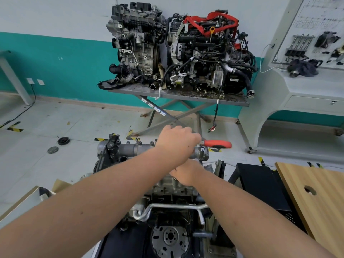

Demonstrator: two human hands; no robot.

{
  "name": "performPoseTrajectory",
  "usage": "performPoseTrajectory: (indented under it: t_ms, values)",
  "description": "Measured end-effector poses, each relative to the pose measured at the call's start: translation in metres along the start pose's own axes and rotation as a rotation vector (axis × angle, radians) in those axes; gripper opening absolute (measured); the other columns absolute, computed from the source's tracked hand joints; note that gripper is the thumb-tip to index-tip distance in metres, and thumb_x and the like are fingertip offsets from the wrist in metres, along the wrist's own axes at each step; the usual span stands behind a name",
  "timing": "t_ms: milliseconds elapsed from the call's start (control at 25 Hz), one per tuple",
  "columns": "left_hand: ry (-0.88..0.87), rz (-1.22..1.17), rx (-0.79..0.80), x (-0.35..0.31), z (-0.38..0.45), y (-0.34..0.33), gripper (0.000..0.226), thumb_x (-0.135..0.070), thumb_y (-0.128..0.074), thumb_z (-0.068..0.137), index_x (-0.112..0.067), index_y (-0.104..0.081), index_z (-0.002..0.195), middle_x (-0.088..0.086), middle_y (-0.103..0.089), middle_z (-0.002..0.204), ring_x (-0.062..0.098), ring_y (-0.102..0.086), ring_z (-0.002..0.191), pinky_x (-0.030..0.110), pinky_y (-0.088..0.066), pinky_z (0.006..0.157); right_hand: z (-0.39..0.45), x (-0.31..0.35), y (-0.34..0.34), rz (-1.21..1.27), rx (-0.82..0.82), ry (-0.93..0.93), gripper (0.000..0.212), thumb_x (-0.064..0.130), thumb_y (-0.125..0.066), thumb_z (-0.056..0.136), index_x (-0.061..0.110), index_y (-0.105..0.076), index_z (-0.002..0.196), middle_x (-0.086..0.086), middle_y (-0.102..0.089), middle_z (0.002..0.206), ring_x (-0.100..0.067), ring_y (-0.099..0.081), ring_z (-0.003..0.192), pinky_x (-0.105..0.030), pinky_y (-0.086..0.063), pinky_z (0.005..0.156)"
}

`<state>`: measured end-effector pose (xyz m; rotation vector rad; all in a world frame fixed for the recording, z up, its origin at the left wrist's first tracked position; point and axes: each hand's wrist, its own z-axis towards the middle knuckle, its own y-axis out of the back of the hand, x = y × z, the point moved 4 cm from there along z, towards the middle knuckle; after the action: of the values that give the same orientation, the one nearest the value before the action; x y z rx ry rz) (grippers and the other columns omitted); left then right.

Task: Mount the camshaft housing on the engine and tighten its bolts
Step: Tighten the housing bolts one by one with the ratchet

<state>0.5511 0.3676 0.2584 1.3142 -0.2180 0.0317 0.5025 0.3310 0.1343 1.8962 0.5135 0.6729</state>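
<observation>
The engine (173, 187) stands right below me, and the grey camshaft housing (130, 148) lies across its top. My left hand (176, 141) reaches over the housing and grips a ratchet wrench with a red handle (217, 143), which sticks out to the right. Just below it, my right hand (187, 173) rests on the housing's near side with curled fingers. My left wrist hides what those fingers hold. Several bolts stand along the housing's far edge.
Two other engines (178, 49) sit on a grey scissor table (186, 95) against the wall ahead. To my right are a wooden board (316, 194) and a black box (260, 183). A white display stand (297, 86) is at far right. Round parts (63, 140) lie on the floor at left.
</observation>
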Motion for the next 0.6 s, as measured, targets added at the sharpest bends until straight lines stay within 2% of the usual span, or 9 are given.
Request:
performPoseTrajectory:
  t_ms: [120,200,280,320,360,440,480,560,600]
  values:
    - [-0.085,-0.021,-0.541,0.001,-0.019,-0.008,0.031,-0.040,-0.074,0.083,-0.019,-0.060,0.065,-0.001,-0.052,0.069,0.023,-0.051,0.066,0.034,-0.038,0.063,-0.004,0.003,0.005,-0.087,-0.115,0.055,0.028,0.032,-0.035,0.104,0.017,-0.058,0.099,-0.003,-0.065,0.097,-0.027,-0.060,0.090,-0.036,-0.046,0.071]
    - [0.005,-0.141,-0.689,0.005,-0.026,-0.013,0.047,-0.054,-0.062,0.087,-0.014,-0.059,0.063,0.003,-0.058,0.074,0.024,-0.052,0.068,0.036,-0.041,0.063,-0.008,0.007,0.007,-0.105,-0.167,0.059,0.032,0.027,-0.032,0.105,0.017,-0.058,0.121,-0.007,-0.062,0.122,-0.026,-0.056,0.108,-0.036,-0.044,0.083]
    - [0.152,-0.383,-0.610,0.004,-0.029,-0.021,0.054,-0.059,-0.048,0.088,-0.009,-0.064,0.077,0.006,-0.060,0.091,0.026,-0.054,0.079,0.039,-0.044,0.068,-0.009,0.006,0.005,0.180,-0.099,0.005,0.035,0.020,-0.035,0.107,0.012,-0.051,0.137,-0.009,-0.055,0.138,-0.017,-0.052,0.119,-0.020,-0.040,0.089]
    - [0.227,-0.595,-0.536,0.005,-0.031,-0.025,0.055,-0.059,-0.044,0.089,-0.009,-0.066,0.090,0.005,-0.059,0.100,0.024,-0.055,0.087,0.040,-0.047,0.074,-0.010,0.008,0.006,0.340,-0.056,0.028,0.034,0.018,-0.036,0.108,0.008,-0.050,0.137,-0.007,-0.054,0.140,-0.013,-0.052,0.119,-0.015,-0.041,0.094]
    - [0.299,-0.836,-0.476,0.005,-0.033,-0.031,0.054,-0.059,-0.040,0.090,-0.012,-0.064,0.104,0.002,-0.058,0.107,0.019,-0.056,0.093,0.039,-0.049,0.080,-0.008,0.006,0.005,0.395,-0.013,0.006,0.032,0.018,-0.037,0.107,0.009,-0.056,0.131,-0.004,-0.058,0.133,-0.015,-0.056,0.116,-0.020,-0.045,0.096]
    - [0.413,-1.228,-0.429,0.003,-0.037,-0.043,0.047,-0.058,-0.036,0.092,-0.024,-0.057,0.117,-0.003,-0.062,0.106,0.013,-0.062,0.093,0.034,-0.053,0.082,-0.005,0.002,0.003,0.210,0.041,-0.047,0.030,0.015,-0.039,0.101,0.013,-0.068,0.102,0.001,-0.068,0.098,-0.022,-0.062,0.091,-0.035,-0.048,0.082]
    - [0.473,-1.372,-0.443,0.000,-0.038,-0.046,0.042,-0.057,-0.035,0.095,-0.027,-0.056,0.116,-0.002,-0.065,0.101,0.013,-0.066,0.087,0.033,-0.053,0.077,-0.004,0.003,0.004,0.094,0.025,-0.051,0.029,0.014,-0.040,0.099,0.015,-0.066,0.086,0.003,-0.062,0.080,-0.021,-0.058,0.079,-0.036,-0.044,0.074]
    - [0.695,-1.705,-0.430,-0.002,-0.034,-0.050,0.041,-0.054,-0.034,0.100,-0.024,-0.061,0.109,0.004,-0.070,0.086,0.018,-0.067,0.075,0.032,-0.049,0.069,-0.005,0.000,0.006,0.042,0.015,-0.086,0.031,0.019,-0.041,0.099,0.021,-0.049,0.069,0.004,-0.047,0.070,-0.020,-0.049,0.072,-0.036,-0.039,0.072]
    - [0.812,-1.872,-0.388,-0.001,-0.032,-0.052,0.047,-0.055,-0.033,0.102,-0.020,-0.065,0.103,0.005,-0.071,0.078,0.018,-0.067,0.069,0.031,-0.048,0.067,-0.003,-0.001,0.005,0.000,0.020,-0.088,0.032,0.022,-0.039,0.100,0.021,-0.046,0.069,0.003,-0.048,0.072,-0.019,-0.049,0.073,-0.035,-0.040,0.074]
